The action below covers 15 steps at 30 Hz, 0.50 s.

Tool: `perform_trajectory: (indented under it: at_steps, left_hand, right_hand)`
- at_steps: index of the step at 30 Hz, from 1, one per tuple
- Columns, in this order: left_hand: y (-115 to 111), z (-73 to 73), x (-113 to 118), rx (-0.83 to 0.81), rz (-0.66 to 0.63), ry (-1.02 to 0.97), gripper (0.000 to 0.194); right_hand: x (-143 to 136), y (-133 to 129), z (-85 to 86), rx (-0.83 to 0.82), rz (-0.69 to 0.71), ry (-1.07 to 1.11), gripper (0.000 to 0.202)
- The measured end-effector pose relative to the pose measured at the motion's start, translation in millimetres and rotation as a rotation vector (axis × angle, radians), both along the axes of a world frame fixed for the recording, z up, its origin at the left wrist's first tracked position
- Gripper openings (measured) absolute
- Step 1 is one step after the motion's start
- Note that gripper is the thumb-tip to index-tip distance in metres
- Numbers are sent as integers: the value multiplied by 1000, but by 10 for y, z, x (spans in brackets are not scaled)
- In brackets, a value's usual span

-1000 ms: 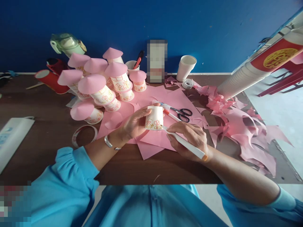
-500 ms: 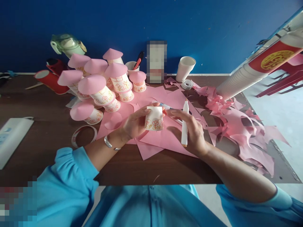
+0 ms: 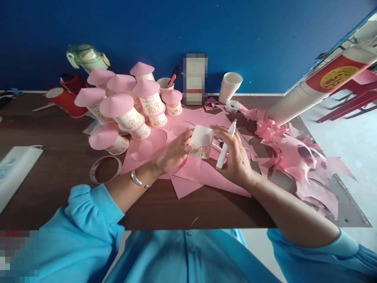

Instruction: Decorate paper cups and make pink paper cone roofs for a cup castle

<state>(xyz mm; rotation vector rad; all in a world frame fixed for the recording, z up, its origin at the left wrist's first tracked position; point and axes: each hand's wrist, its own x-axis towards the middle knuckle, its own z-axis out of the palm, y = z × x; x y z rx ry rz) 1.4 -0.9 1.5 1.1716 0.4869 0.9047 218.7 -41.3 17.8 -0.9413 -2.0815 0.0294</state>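
A white paper cup (image 3: 202, 140) with red and yellow flowers drawn near its wider end is held upside down and tilted over the pink paper (image 3: 212, 177). My left hand (image 3: 173, 154) grips its left side with thumb and fingers. On the cup's other side, my right hand (image 3: 237, 157) has a white marker (image 3: 226, 146) between its fingers, the coloured tip pointing up and away. Its fingertips reach the cup's right edge; whether they press on it is hard to tell. Left of the hands stand several decorated cup towers (image 3: 127, 120) with pink cone roofs.
Pink paper scraps (image 3: 306, 157) are heaped at the right, beside a long stack of cups (image 3: 297, 100). A tape roll (image 3: 105, 169) lies left of my forearm. At the back are a smaller cup stack (image 3: 231, 87) and a small tape roll (image 3: 232, 106). A power strip (image 3: 20, 173) lies far left.
The flowered cup has moved right and tilted, with my left hand following it. My right hand's fingers have come up to the cup, and the marker now leans more to the right.
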Motion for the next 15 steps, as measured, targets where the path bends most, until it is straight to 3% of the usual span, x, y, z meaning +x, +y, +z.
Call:
perform_trajectory:
  at_steps: [4, 8, 15]
  left_hand:
    - [-13, -23, 26, 2, -141, -9, 61]
    - [-1, -26, 8, -15, -152, -5, 49]
    - [-17, -29, -19, -90, -171, -26, 49]
  right_hand:
    - [9, 28, 27, 26, -60, -4, 76]
    - [10, 36, 17, 21, -21, 30, 77]
    - [8, 34, -1, -20, 37, 99, 82]
